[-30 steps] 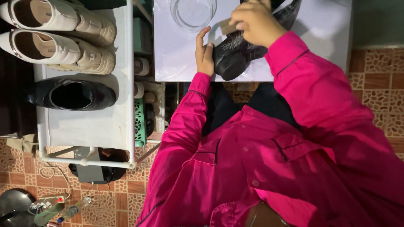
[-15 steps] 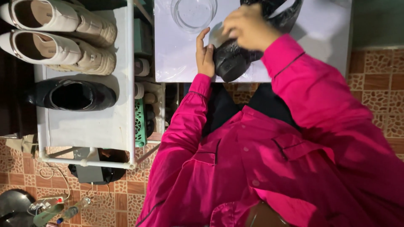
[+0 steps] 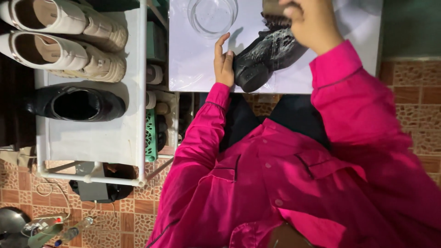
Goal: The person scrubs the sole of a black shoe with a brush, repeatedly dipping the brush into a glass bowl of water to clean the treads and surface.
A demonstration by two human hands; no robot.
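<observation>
From the head view, my left hand (image 3: 224, 62) pressed its fingers against the heel of the black shoe (image 3: 266, 57), which lay on its side near the front edge of the white table (image 3: 193, 69). My right hand (image 3: 312, 23) was clenched round a brush (image 3: 274, 13), bristles touching the shoe's upper side. A glass bowl (image 3: 212, 16) stood just beside it toward the table's far edge. On the white rack (image 3: 92, 138) at my left sat a pair of cream shoes (image 3: 59, 41) and another black shoe (image 3: 76, 103).
</observation>
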